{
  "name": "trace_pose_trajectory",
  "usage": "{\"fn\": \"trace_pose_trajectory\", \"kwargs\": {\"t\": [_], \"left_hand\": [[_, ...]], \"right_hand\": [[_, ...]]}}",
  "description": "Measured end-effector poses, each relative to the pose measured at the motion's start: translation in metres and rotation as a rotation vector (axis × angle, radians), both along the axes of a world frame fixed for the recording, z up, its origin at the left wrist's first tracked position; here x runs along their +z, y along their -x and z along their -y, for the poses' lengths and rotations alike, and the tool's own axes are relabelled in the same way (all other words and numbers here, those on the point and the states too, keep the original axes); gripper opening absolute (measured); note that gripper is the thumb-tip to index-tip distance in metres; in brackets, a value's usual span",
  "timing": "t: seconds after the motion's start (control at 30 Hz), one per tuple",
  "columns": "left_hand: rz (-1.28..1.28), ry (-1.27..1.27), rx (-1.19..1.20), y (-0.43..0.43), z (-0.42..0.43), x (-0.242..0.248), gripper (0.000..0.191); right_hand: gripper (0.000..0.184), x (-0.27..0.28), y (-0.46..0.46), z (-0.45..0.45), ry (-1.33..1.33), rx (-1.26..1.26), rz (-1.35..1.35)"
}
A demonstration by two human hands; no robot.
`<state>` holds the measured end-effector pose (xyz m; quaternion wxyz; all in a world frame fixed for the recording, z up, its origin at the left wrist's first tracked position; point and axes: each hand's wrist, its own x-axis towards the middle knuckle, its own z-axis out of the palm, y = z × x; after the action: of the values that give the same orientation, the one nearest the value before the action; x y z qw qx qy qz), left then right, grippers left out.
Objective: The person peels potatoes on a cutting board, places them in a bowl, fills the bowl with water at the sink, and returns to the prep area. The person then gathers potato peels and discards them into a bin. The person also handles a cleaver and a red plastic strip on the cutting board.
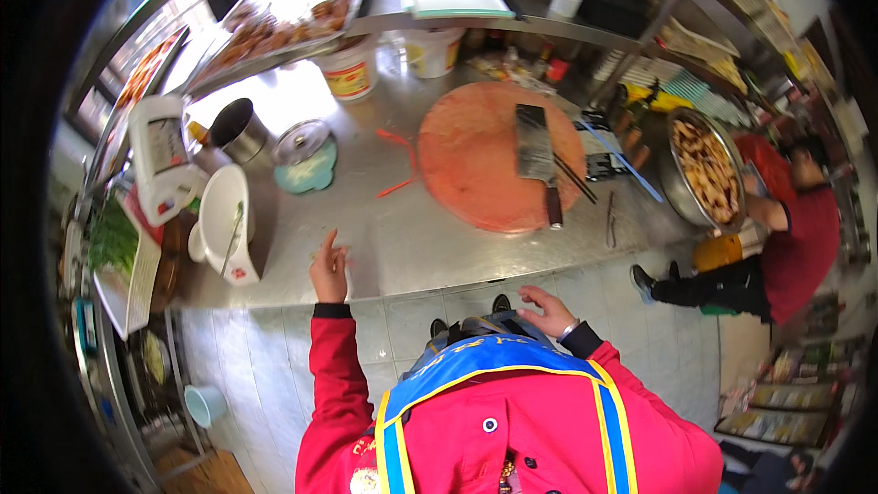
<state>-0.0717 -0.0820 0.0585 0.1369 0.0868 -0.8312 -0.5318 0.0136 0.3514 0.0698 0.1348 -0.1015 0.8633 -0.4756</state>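
My left hand (330,269) hovers at the near edge of a steel worktable (384,254), fingers apart and holding nothing. Empty too, my right hand (547,311) hangs over the floor in front of the apron, its fingers loosely curved. A round reddish chopping board (473,158) lies on the table, bearing a cleaver (534,144) and dark chopsticks (575,178). Left of the board are a red strip (412,158) and a turquoise dish (309,175) with a metal lid partly over it. Farther left, a white container (223,223) holds a spoon.
A large metal bowl of food pieces (706,171) stands at the right, near another person in a red shirt (802,240). Plastic tubs (346,72) line the table's back under a shelf with a food tray (295,14). A white jug (159,151) stands left.
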Motion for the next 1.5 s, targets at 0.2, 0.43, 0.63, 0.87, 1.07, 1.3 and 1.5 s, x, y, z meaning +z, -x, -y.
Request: {"fn": "trace_pose_trajectory", "kwargs": {"t": [0.2,0.43,0.63,0.87,1.07,1.3,1.5], "left_hand": [[0.022,0.079,-0.147,-0.004,-0.063,0.031,0.051],[-0.129,0.300,-0.416,0.010,-0.152,0.037,0.057],[-0.125,0.397,-0.643,0.043,-0.254,0.049,0.057],[0.194,0.551,-0.678,0.102,-0.380,0.027,0.063],[0.341,0.683,-0.557,0.126,-0.411,0.005,0.065],[0.157,-0.003,-0.478,0.129,-0.354,-0.047,0.048],[0.350,-0.445,-0.395,0.095,-0.304,0.033,0.029]], "right_hand": [[0.036,-0.012,0.041,-0.045,-0.030,-0.467,-0.137],[0.034,0.004,0.115,-0.094,-0.317,-0.600,-0.353],[0.044,-0.013,0.181,-0.140,-0.660,-0.475,-0.439],[0.032,-0.037,0.215,-0.143,-0.493,-0.391,-0.229],[0.017,-0.042,0.206,-0.148,-0.438,-0.290,-0.244],[0.021,-0.036,0.182,-0.172,0.427,-0.336,0.300],[0.021,-0.005,0.156,-0.181,0.823,-0.426,0.518]]}}
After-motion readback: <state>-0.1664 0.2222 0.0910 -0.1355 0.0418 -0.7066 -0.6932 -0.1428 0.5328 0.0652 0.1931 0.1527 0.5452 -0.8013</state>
